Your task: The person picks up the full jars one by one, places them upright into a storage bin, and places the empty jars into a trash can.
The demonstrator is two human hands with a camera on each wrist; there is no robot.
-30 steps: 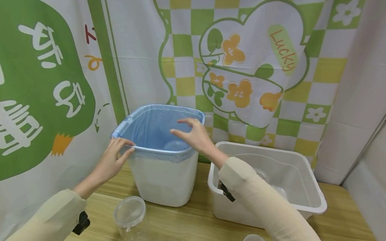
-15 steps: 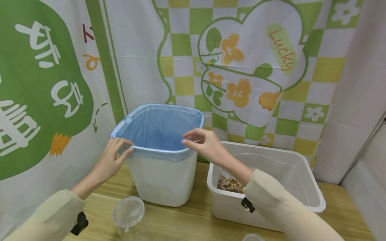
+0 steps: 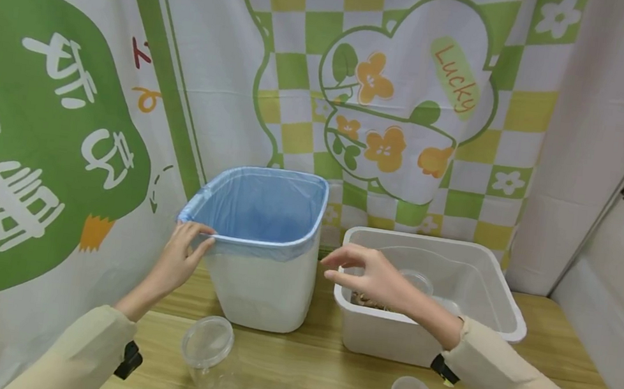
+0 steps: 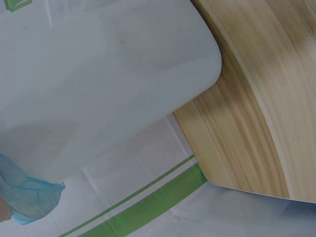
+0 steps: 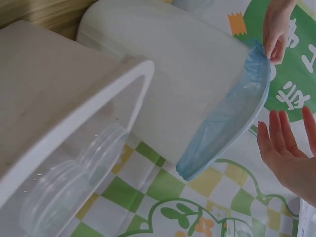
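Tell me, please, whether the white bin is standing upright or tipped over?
Upright. The white bin stands on the table, its blue-lined mouth facing up, while the left hand pinches its rim.

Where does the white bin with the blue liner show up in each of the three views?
Head: the bin stands centre, left hand pinching its liner.
Left wrist: its white wall fills the upper left.
Right wrist: it lies tilted across the middle.
Shared landmark: the blue liner edge.

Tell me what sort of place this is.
Probably a staged tabletop corner, not a real kitchen: printed cloth backdrops hang behind a wooden table holding a bag-lined white bin and a plastic tub.
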